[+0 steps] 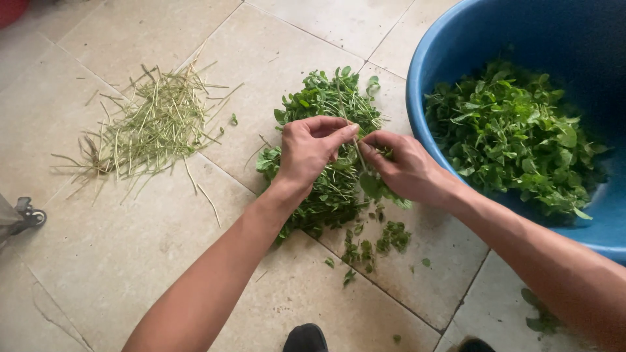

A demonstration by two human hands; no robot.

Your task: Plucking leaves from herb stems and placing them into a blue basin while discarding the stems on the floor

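While 2 dark shoe tips [306, 339] show at the bottom edge of the view, the pale tiled floor [117, 261] just beyond them carries a few loose green leaves [375, 242]. Past those, both forearms reach forward over a heap of leafy green sprigs [326, 130] lying directly on the tiles. The left hand [310, 146] has thumb and fingertips pressed together on a thin stem [357, 140] rising from the heap. The right hand [404, 166] pinches the same stem just beside it, with leaves hanging under its palm; the 2 hands nearly touch and hide the middle of the heap. Off to the left, well apart, a loose pile of bare pale stalks [147, 127] is spread on the floor, and a small dark metal object [26, 215] sits at the left edge. To the right, a large blue plastic basin [430, 72] stands beside the heap, holding a mound of picked green leaves [512, 130]. Farthest away, a red object [12, 10] shows in the top left corner.
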